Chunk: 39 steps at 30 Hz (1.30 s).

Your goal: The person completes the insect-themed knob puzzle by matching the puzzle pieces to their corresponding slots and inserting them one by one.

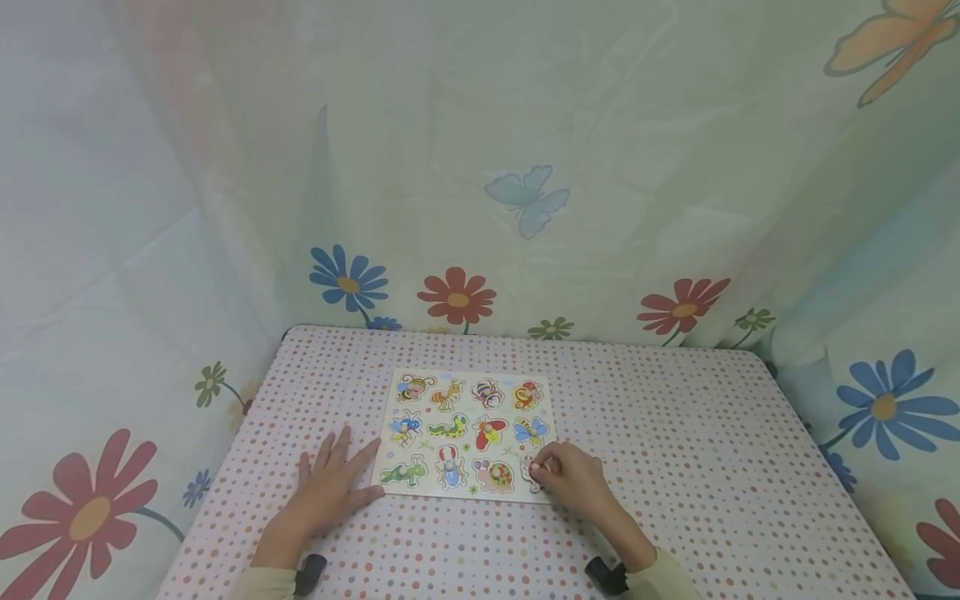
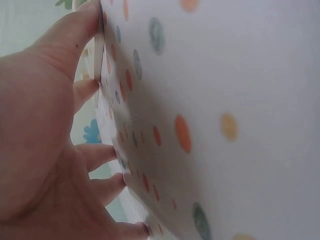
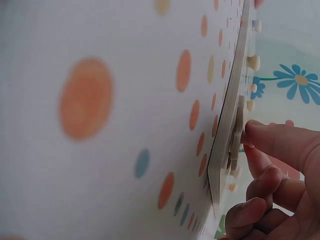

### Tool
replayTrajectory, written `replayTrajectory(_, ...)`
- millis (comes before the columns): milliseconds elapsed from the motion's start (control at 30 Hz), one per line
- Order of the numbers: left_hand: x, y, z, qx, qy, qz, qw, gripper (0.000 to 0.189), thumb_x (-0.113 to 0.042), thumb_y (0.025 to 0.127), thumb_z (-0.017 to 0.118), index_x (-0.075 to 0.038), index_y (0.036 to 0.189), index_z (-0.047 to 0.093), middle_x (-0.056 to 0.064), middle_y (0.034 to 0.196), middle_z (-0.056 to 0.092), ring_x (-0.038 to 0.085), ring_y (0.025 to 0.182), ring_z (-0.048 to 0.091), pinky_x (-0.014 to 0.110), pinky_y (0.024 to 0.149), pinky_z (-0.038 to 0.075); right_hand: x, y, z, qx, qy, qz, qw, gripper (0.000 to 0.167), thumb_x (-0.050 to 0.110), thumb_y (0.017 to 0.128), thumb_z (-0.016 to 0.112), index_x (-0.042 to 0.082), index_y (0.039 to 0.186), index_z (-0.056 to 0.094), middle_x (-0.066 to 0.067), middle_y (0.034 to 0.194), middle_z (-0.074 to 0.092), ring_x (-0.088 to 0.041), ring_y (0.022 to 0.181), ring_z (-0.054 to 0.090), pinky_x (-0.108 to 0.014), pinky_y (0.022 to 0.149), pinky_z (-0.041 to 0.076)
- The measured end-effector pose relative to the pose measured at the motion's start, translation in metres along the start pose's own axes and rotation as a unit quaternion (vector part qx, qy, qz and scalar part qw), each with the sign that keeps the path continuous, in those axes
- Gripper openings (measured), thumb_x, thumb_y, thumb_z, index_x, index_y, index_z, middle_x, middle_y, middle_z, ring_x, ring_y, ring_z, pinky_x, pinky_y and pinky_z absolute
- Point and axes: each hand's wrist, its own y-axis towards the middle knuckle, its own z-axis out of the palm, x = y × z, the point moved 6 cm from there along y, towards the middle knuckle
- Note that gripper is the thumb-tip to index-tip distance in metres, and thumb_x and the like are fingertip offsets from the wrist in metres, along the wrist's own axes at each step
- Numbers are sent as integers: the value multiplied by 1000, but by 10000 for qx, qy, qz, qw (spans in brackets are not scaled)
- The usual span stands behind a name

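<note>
A wooden knob puzzle board [image 1: 468, 446] with several insect pieces lies on the table. At its lower right corner, my right hand [image 1: 573, 482] pinches the small knob of a puzzle piece between thumb and forefinger. Seen edge-on in the right wrist view, that puzzle piece [image 3: 239, 130] stands slightly proud of the board and a little tilted; its picture is mostly hidden by my fingers. My left hand [image 1: 322, 487] rests spread out at the board's left edge, thumb and forefinger touching it. In the left wrist view its fingertips [image 2: 107, 152] press down on the tablecloth.
A dotted cloth [image 1: 675, 450] covers the table. Beside the board's lower right corner are the ladybug-and-snail-like piece [image 1: 495, 476] and the blue-winged piece [image 1: 531, 431]. Behind and at both sides hangs a curtain [image 1: 600, 208] printed with flowers and butterflies.
</note>
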Motion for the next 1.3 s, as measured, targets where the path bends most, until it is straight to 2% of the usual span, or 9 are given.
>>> replayTrajectory(167,-2,0,-2,-22,14,14,10000,77,-57,92,63,-26,157,37,22,164,6,49,148,2,76,108,-4,0,-1,0,56,15,12,10000,9,20,88,79,16,89,70,5,66,47,-10,55,42,-25,52,35)
replayTrajectory(633,-2,1,4,5,-45,-18,10000,78,-58,91,63,-26,157,36,22,165,5,49,148,0,76,108,-6,-2,-1,0,140,-114,102,9998,10,22,89,77,16,91,70,5,65,47,-11,55,42,-28,56,35)
replayTrajectory(1000,0,0,5,58,-72,-69,9999,79,-60,90,62,-27,157,35,21,165,3,49,148,-1,76,107,-8,-5,-2,3,314,-10,304,9990,11,24,89,76,17,93,69,4,67,49,-12,56,44,-25,51,36)
replayTrajectory(1300,-3,-1,-2,-115,161,93,9998,76,-57,92,62,-23,156,38,24,163,14,50,147,9,74,110,3,-3,0,0,169,177,121,9996,10,21,88,78,16,93,70,4,69,50,-12,58,45,-23,49,37)
